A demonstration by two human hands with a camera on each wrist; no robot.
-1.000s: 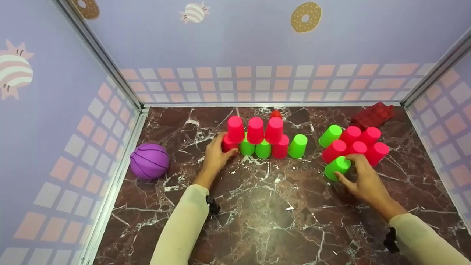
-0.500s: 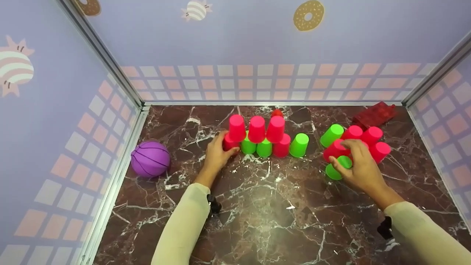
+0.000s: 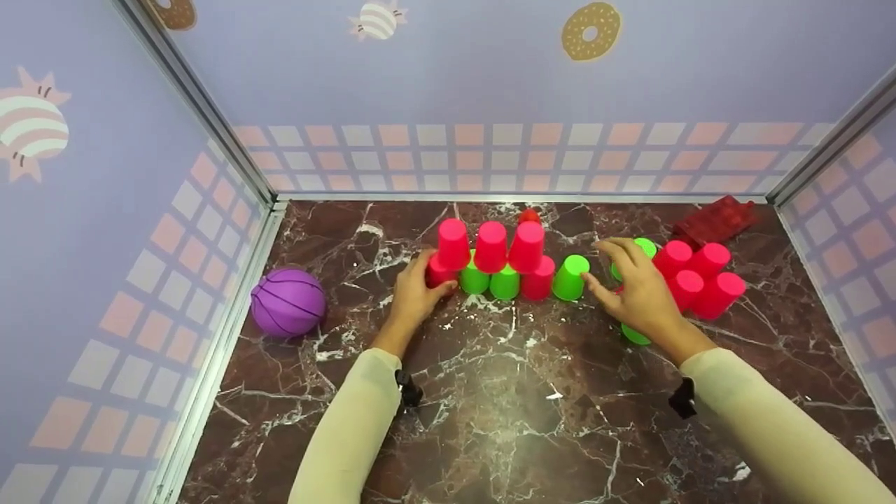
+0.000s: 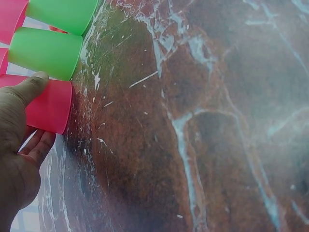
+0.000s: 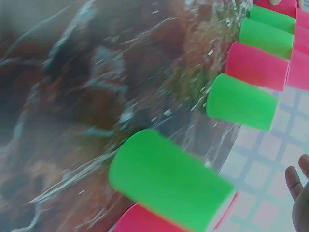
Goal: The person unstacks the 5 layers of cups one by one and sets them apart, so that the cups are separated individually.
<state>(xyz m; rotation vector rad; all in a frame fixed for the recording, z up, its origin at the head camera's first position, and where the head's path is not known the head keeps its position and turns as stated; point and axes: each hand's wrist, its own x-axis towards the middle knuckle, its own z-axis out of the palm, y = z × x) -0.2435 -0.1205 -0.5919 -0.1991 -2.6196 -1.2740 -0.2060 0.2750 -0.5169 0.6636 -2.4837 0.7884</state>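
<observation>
Head view: the left hand [image 3: 413, 297] holds the leftmost pink cup [image 3: 435, 271] of the bottom row, thumb and fingers curled round its side; the left wrist view shows the thumb [image 4: 30, 88] on this cup's wall and the other fingers [image 4: 37, 147] beneath it, so the grip is narrow, closed on the cup. The cup stands upside down on the counter [image 3: 490, 392], just beside the first green cup [image 3: 474, 280] of the row. That row runs on rightward with a second green cup [image 3: 504, 283], a pink cup [image 3: 537, 278] and an end green cup [image 3: 570, 276], and three pink cups [image 3: 491, 246] stand on top of it.

The right hand [image 3: 633, 290] hovers with fingers spread and loosely bent, holding nothing, its grip wide. Its thumb lies close to the end green cup, though whether they touch cannot be told. Directly under the hand a green cup [image 3: 635, 334] shows partly at the wrist, and another green cup [image 3: 642, 246] peeks out beyond the fingertips. Just right of the hand lies a cluster of pink cups [image 3: 700, 280].

A purple ball [image 3: 288, 303] rests near the left wall, and a red brick block [image 3: 715, 218] lies in the far right corner.
</observation>
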